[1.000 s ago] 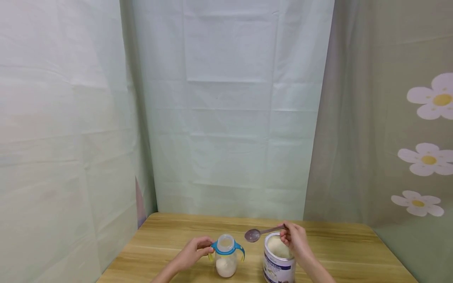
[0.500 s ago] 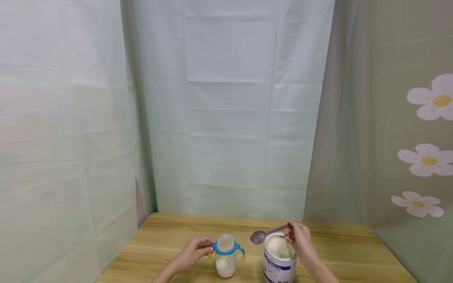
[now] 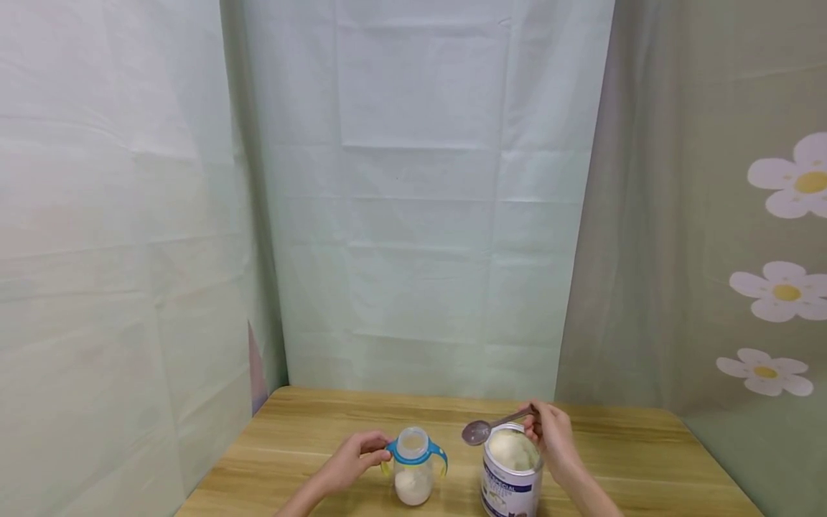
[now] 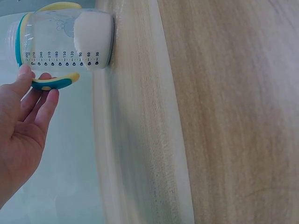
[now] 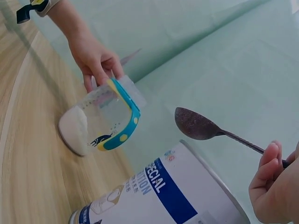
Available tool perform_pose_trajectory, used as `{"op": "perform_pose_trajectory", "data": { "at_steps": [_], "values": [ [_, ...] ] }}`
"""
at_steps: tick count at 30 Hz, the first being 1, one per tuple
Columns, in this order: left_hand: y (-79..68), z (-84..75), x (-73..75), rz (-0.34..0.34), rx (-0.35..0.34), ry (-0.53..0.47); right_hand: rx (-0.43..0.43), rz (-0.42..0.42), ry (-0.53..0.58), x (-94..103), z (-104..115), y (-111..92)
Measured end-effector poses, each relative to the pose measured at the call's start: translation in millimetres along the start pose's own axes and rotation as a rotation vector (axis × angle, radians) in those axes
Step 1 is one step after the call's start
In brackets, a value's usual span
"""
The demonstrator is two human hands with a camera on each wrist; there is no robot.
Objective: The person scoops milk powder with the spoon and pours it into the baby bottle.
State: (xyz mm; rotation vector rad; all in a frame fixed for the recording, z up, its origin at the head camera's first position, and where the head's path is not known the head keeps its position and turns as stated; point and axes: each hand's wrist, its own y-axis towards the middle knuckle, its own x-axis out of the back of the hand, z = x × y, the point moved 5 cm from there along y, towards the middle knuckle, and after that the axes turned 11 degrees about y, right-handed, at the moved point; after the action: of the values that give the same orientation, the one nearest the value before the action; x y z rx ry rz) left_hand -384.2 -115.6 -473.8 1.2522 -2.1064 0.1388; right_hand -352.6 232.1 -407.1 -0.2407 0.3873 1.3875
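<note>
A clear baby bottle (image 3: 413, 480) with a blue and yellow handled collar stands uncapped on the table, white powder in its bottom. My left hand (image 3: 354, 459) pinches its left handle (image 4: 56, 83) between thumb and fingers. To the right stands a white and blue milk powder tin (image 3: 510, 492), its top uncovered and pale powder (image 3: 512, 451) inside. My right hand (image 3: 550, 436) holds a dark spoon (image 3: 477, 431) by the end of its handle. The spoon's bowl (image 5: 196, 124) is level with the tin's rim at its left side, with a thin whitish film in it.
The wooden table (image 3: 336, 416) has rounded far corners. Pale cloth curtains (image 3: 420, 251) hang behind it and on both sides, the right one printed with white flowers (image 3: 786, 292).
My right hand has moved slightly right with the spoon, drawing its bowl away from the bottle and up to the tin's rim. The left hand and bottle stay in place.
</note>
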Motion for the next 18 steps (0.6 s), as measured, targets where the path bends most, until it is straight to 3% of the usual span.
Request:
{"op": "perform_pose_trajectory", "data": {
  "at_steps": [18],
  "values": [
    [-2.3, -1.5, -0.3, 0.009, -0.010, -0.016, 0.088, -0.091, -0.089, 17.5, 8, 5]
  ]
}}
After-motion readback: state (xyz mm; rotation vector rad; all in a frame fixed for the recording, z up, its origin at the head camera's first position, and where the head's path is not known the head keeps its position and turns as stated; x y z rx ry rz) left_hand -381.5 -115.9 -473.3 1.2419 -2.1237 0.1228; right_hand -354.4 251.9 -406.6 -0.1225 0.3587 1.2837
